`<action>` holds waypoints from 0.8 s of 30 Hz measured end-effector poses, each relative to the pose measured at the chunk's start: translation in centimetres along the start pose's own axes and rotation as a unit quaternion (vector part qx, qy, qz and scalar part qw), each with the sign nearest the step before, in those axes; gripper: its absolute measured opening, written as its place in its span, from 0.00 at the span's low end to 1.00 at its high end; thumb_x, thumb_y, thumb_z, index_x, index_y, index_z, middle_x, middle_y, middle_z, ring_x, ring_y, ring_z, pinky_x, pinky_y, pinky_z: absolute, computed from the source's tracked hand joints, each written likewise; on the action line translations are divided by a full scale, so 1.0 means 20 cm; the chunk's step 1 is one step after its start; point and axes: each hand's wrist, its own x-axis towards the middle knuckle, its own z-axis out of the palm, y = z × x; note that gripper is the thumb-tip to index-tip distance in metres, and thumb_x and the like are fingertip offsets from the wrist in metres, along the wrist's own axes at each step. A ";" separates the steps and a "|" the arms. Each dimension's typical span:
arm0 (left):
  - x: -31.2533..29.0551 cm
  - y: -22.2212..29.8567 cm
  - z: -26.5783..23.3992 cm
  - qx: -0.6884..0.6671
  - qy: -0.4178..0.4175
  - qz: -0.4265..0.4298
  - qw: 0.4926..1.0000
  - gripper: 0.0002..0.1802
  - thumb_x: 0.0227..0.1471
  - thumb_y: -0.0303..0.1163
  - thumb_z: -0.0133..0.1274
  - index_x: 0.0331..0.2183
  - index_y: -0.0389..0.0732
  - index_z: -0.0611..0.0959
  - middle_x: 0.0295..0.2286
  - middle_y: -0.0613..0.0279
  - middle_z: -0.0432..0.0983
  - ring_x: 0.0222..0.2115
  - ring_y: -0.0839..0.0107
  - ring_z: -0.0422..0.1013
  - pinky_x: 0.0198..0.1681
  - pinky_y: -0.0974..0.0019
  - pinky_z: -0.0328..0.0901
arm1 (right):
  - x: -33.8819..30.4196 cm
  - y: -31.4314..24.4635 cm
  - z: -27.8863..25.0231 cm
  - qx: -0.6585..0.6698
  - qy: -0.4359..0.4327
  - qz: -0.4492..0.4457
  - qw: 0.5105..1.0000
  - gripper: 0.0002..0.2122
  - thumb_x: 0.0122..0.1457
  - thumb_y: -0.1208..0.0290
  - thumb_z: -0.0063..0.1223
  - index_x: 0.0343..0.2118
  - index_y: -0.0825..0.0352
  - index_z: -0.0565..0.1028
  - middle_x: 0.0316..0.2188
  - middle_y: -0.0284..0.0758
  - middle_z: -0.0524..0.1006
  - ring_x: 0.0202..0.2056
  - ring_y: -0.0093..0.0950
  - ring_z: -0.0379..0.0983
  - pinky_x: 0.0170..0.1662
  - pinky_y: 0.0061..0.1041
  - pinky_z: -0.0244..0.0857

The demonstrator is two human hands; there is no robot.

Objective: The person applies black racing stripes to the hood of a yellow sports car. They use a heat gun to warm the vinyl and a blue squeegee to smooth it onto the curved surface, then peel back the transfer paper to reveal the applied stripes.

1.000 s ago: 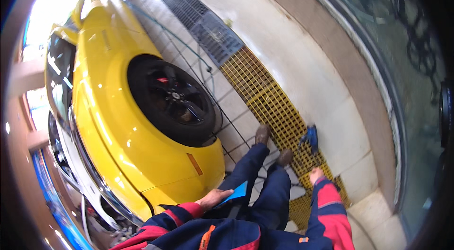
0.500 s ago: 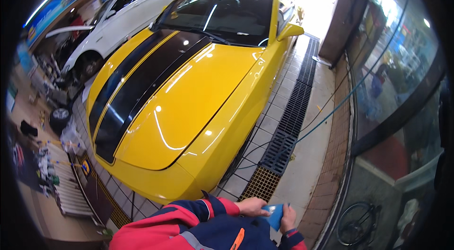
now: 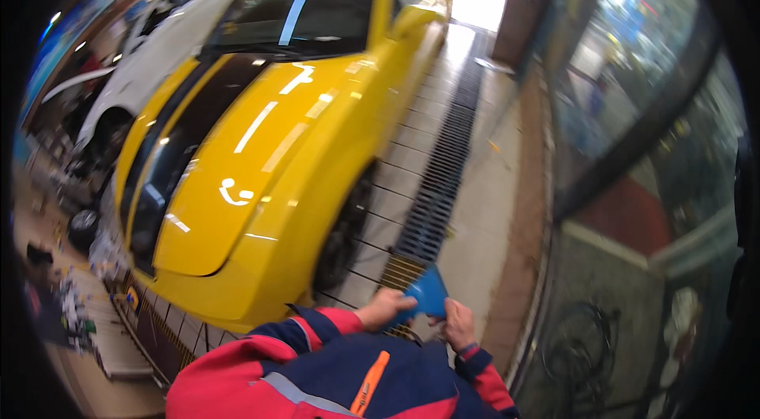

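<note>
In front of my body, my left hand (image 3: 385,309) and my right hand (image 3: 457,325) hold a flat blue piece (image 3: 428,292) between them. It looks like a thin sheet or pouch; blur keeps its exact kind from showing. The left fingers pinch its left side, and those of the right grip its lower right corner. Ahead and to the left stands a yellow car (image 3: 269,213) with dark hood stripes (image 3: 190,158). Its front wheel (image 3: 345,225) shows beside the floor tiles. Neither hand touches the car.
A dark drain grate (image 3: 440,181) runs along the car's side. Along the right are a low brick edge (image 3: 522,237), a glass front (image 3: 617,102) and a coiled hose (image 3: 582,348). Left of the yellow car are a white car (image 3: 166,51) and a loose wheel (image 3: 83,226).
The view has shifted to the right along the car, bringing its front wheel into sight. Both hands sit higher in the picture, and the blue piece has turned so more of its face shows.
</note>
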 end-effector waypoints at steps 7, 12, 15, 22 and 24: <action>0.63 0.49 0.70 -0.225 0.070 -0.067 0.970 0.19 0.76 0.44 0.48 0.51 0.38 0.80 0.41 0.56 0.85 0.34 0.68 0.79 0.35 0.61 0.77 | -0.24 0.24 -0.71 0.147 0.045 0.058 0.986 0.19 0.75 0.61 0.53 0.58 0.72 0.75 0.46 0.41 0.85 0.40 0.25 0.83 0.38 0.22 0.74; 0.86 0.66 1.14 -0.185 -0.042 -0.061 0.980 0.16 0.74 0.38 0.51 0.50 0.37 0.85 0.42 0.60 0.86 0.37 0.71 0.79 0.41 0.62 0.77 | -0.01 0.08 -0.76 0.188 0.105 -0.078 0.974 0.39 0.59 0.66 0.72 0.67 0.71 0.60 0.52 0.43 0.79 0.50 0.29 0.79 0.51 0.33 0.74; 1.07 0.75 1.11 -0.124 -0.054 -0.060 0.989 0.18 0.72 0.37 0.56 0.55 0.36 0.84 0.45 0.60 0.84 0.45 0.71 0.77 0.53 0.62 0.72 | 0.12 0.00 -0.96 -0.068 0.203 -0.018 0.977 0.31 0.58 0.70 0.63 0.64 0.70 0.65 0.41 0.45 0.82 0.41 0.38 0.82 0.47 0.39 0.76; 1.69 0.91 0.34 -0.134 0.207 0.027 0.969 0.26 0.68 0.33 0.58 0.62 0.32 0.75 0.46 0.58 0.82 0.42 0.74 0.76 0.45 0.67 0.72 | 0.88 0.00 -1.22 -0.107 0.074 -0.007 0.991 0.27 0.56 0.65 0.66 0.57 0.71 0.72 0.37 0.46 0.82 0.37 0.39 0.81 0.46 0.37 0.75; 1.85 0.95 0.09 -0.133 0.286 0.063 0.947 0.25 0.68 0.33 0.58 0.61 0.32 0.76 0.47 0.57 0.82 0.41 0.72 0.78 0.44 0.67 0.73 | 1.18 -0.03 -1.26 -0.166 0.006 0.019 0.986 0.28 0.56 0.63 0.69 0.57 0.71 0.73 0.36 0.45 0.81 0.37 0.38 0.81 0.45 0.37 0.75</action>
